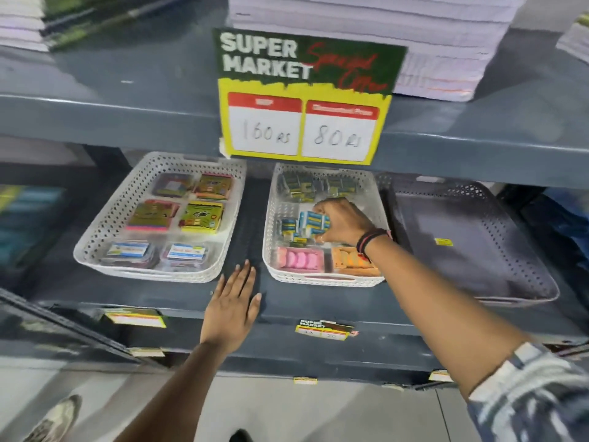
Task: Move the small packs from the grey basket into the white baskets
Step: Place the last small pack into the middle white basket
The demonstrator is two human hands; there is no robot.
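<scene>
A grey perforated basket (pixel 522 275) stands at the right of the shelf, holding only a small yellow label (pixel 443 241). Two white perforated baskets sit to its left. The middle white basket (pixel 271 224) holds small blue-and-white packs (pixel 310 222), dark green packs at the back, and pink and orange packs at the front. My right hand (pixel 342 223) is inside it, fingers closed on a cluster of the blue-and-white packs. The left white basket (pixel 105 224) holds yellow, pink and blue packs. My left hand (pixel 234 306) lies flat and spread on the shelf between the white baskets.
A green and yellow price sign (pixel 302 100) hangs from the shelf above, over the backs of the baskets. Stacks of paper (pixel 382 36) sit on the upper shelf. Price tags (pixel 323 330) line the shelf's front edge. A shoe (pixel 54 419) shows on the floor.
</scene>
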